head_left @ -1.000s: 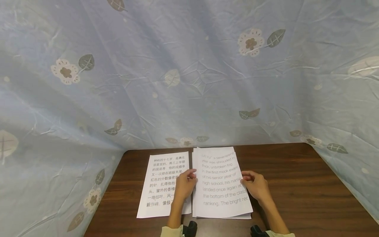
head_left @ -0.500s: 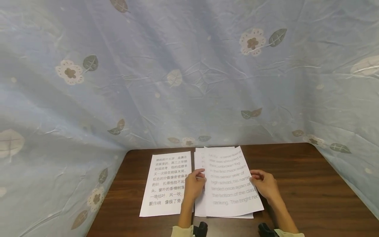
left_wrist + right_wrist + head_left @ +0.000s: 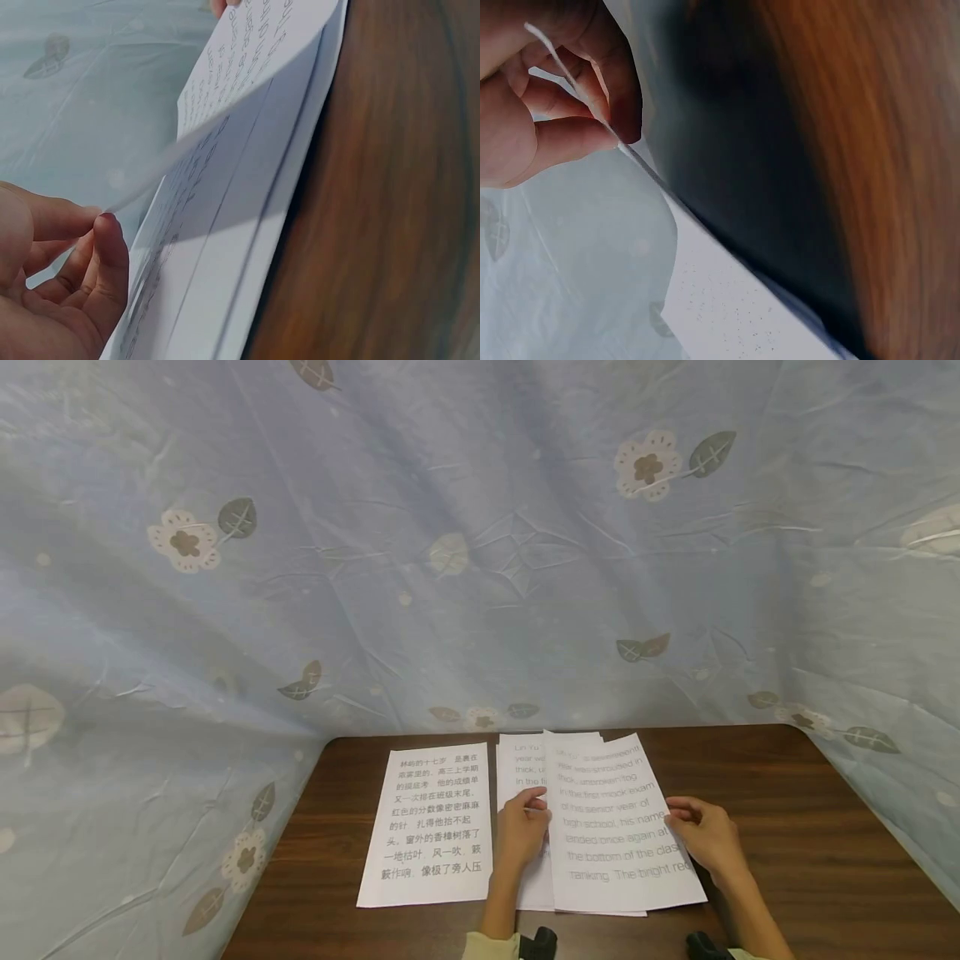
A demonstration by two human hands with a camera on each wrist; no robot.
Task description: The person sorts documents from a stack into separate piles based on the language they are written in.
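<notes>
A sheet of paper (image 3: 611,827) printed in English is held by its two side edges, lifted over other white sheets. My left hand (image 3: 523,827) pinches its left edge between thumb and fingertip; in the left wrist view the left hand (image 3: 67,262) has that edge raised in a curve above the pages beneath. On the opposite side my right hand (image 3: 703,833) grips the right edge, and the right wrist view shows the right hand (image 3: 570,90) with the paper between thumb and fingers. The lower English sheets (image 3: 521,760) are partly covered by the held one.
Left of my hands lies a sheet with Chinese text (image 3: 427,827), flat on the dark wooden table (image 3: 810,827). Behind and around the table hangs a pale blue floral cloth (image 3: 480,568). Black wrist straps (image 3: 538,942) show near the sleeves.
Both hands have moved right, carrying the top English sheet with them. More of the English page underneath now shows at the left, and the Chinese sheet is no longer covered by my left hand.
</notes>
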